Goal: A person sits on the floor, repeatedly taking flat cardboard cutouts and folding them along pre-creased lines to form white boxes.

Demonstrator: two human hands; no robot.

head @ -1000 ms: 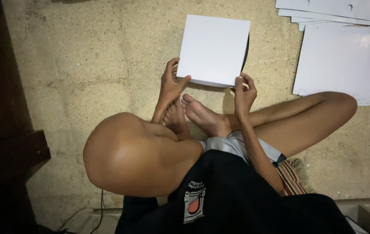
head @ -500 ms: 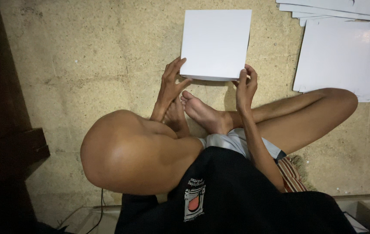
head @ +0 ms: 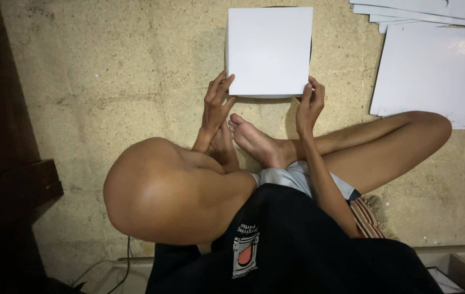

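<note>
A white square sheet (head: 268,51) lies flat on the rough beige floor (head: 107,81) in front of my crossed legs. My left hand (head: 216,106) holds its near left corner with the fingers spread along the edge. My right hand (head: 310,103) pinches its near right corner. A thin dark rim of something under the sheet shows along its top and right side. My bare foot (head: 257,141) rests just below the sheet, between the two hands.
A stack of white sheets (head: 428,71) lies on the floor at the right, with more fanned sheets (head: 423,11) at the top right. Dark wooden furniture (head: 4,179) fills the left side. A striped cloth (head: 366,218) lies under my right thigh.
The sheet was tilted and is now squared up and a little farther from me. Both hands have followed it to its near corners.
</note>
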